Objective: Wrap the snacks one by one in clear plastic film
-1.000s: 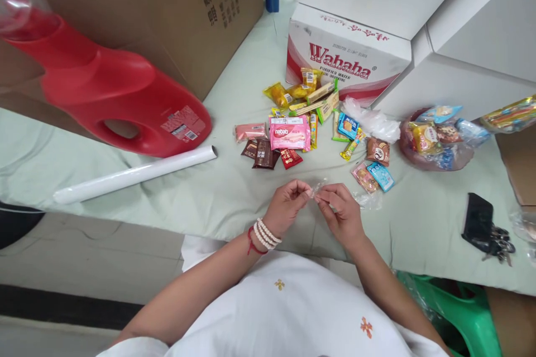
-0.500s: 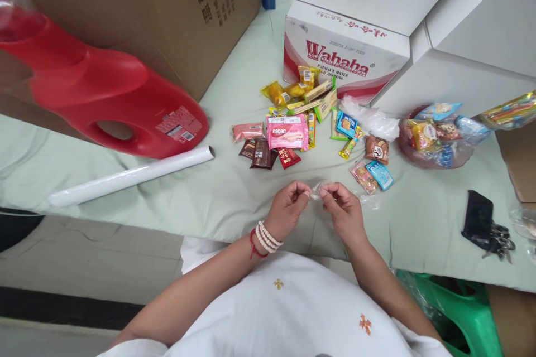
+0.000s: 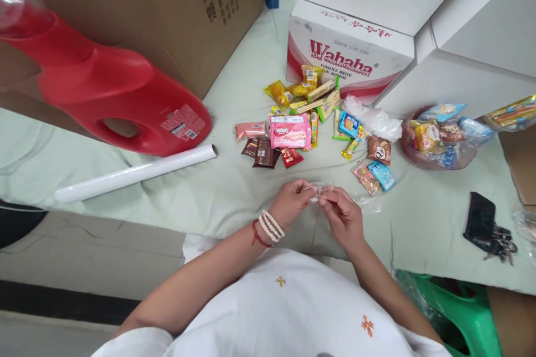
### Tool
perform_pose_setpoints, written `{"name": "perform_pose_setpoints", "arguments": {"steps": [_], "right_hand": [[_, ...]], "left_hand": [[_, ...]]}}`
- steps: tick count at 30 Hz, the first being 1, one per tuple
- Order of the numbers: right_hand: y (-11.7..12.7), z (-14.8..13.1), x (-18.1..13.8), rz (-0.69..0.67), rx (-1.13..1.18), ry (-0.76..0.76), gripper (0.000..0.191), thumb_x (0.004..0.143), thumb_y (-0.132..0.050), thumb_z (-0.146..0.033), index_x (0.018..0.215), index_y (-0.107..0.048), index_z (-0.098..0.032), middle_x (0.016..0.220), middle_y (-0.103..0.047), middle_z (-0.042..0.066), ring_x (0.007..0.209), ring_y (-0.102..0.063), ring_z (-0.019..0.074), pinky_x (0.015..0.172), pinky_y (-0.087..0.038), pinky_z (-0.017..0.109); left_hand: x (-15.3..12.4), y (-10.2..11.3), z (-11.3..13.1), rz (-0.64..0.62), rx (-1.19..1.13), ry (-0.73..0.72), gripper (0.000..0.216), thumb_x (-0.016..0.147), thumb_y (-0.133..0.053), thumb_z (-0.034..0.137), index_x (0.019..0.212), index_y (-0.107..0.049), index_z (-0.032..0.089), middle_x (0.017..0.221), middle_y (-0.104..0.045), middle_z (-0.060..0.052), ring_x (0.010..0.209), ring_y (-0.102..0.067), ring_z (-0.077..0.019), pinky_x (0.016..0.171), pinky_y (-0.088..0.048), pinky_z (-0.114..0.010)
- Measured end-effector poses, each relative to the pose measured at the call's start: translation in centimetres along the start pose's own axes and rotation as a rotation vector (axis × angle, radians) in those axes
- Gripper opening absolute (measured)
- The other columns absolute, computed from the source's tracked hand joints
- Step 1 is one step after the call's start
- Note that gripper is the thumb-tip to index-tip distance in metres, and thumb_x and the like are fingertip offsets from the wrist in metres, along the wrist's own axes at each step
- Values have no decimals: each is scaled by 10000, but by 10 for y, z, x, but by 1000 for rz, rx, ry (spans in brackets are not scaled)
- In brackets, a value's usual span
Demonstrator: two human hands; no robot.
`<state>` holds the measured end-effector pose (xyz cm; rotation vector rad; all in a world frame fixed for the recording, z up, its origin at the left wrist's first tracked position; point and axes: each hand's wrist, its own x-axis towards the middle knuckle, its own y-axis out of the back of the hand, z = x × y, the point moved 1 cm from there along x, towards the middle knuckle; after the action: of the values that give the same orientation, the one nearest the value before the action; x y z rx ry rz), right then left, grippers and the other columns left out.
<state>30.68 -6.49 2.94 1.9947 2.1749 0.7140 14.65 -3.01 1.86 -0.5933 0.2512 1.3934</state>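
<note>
Between my hands is a crumpled clear plastic bag (image 3: 321, 186), pinched at the fingertips above the table's front edge. My left hand (image 3: 293, 201), with beads and a red cord at the wrist, is closed on one part of it. Close beside, my right hand (image 3: 344, 216) grips another part between thumb and fingers. Beyond them lie a pink nabati packet (image 3: 290, 133), dark brown packets (image 3: 265, 153) and a red packet (image 3: 292, 157). Off to the right are a pink packet (image 3: 365, 177), a blue packet (image 3: 382, 175) and a brown packet (image 3: 379, 150).
A red jug (image 3: 125, 89) lies at the left beside a white roll (image 3: 138, 173). A Wahaha carton (image 3: 352, 53) stands behind the snacks. To the right are a filled snack bowl (image 3: 439, 162), a black pouch (image 3: 480, 217) with keys and a green stool (image 3: 473, 312).
My hands have come closer together, and my left hand has turned over the plastic, more of which shows above the fingers. The whole view has shifted slightly.
</note>
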Motion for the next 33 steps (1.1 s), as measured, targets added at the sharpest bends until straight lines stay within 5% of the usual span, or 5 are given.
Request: {"name": "perform_pose_setpoints", "arguments": {"steps": [6, 15, 21, 30, 33], "right_hand": [[-3, 7, -32, 41, -192, 150, 177, 958, -585, -203, 1033, -722, -285, 1085, -712, 95, 950, -675, 235, 807, -560, 398], [10, 17, -10, 170, 362, -464, 482, 944, -536, -637, 1199, -643, -242, 1141, -692, 95, 1041, -639, 249, 794, -544, 354], [1, 29, 18, 270, 352, -568, 307, 814, -716, -504, 883, -646, -213, 676, -535, -42, 590, -432, 126, 550, -358, 247], [-6, 32, 7, 125, 78, -384, 220, 921, -626, -426, 935, -699, -219, 854, -652, 18, 765, -564, 175, 711, -442, 292], [-3, 29, 5, 89, 13, -340, 209, 940, -613, -413, 935, -709, -227, 843, -652, 20, 763, -568, 178, 709, -444, 293]], "left_hand": [[-2, -1, 3, 122, -287, -69, 365, 714, -799, 457, 797, -544, 209, 827, -644, 14, 738, -610, -117, 668, -524, -252], [-9, 1, -7, 59, 11, -406, 244, 868, -703, 422, 844, -616, 195, 991, -699, -55, 937, -661, -173, 898, -531, -329], [-1, 11, -22, 171, 48, -357, 211, 848, -667, 373, 821, -537, 210, 999, -685, -56, 912, -654, -175, 842, -526, -321], [-7, 2, -9, 276, 728, -680, 507, 755, -690, 223, 1237, -540, 191, 1368, -574, -160, 1330, -501, -316, 1085, -416, -479], [3, -4, -1, 280, 820, -638, 154, 920, -568, 321, 997, -620, 198, 1022, -692, -104, 1036, -632, -267, 931, -469, -412]]}}
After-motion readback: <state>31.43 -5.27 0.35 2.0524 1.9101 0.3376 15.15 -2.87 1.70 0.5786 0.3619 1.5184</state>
